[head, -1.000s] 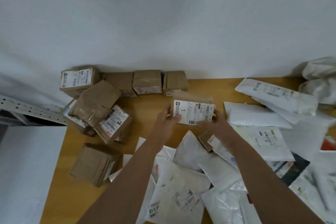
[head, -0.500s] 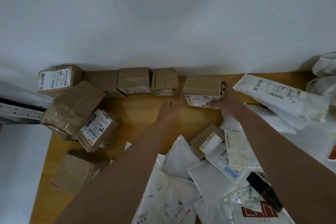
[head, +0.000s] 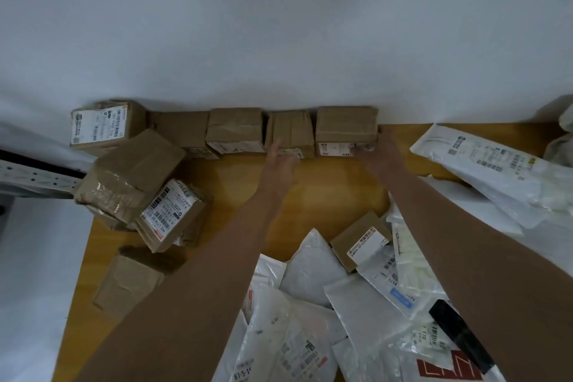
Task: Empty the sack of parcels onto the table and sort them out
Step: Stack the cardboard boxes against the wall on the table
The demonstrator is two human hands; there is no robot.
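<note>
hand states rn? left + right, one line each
Left hand: open, fingers straight, holding nothing, by the row of boxes.
Right hand: fingers on the front and right side of the labelled box; a true grip cannot be told.
</note>
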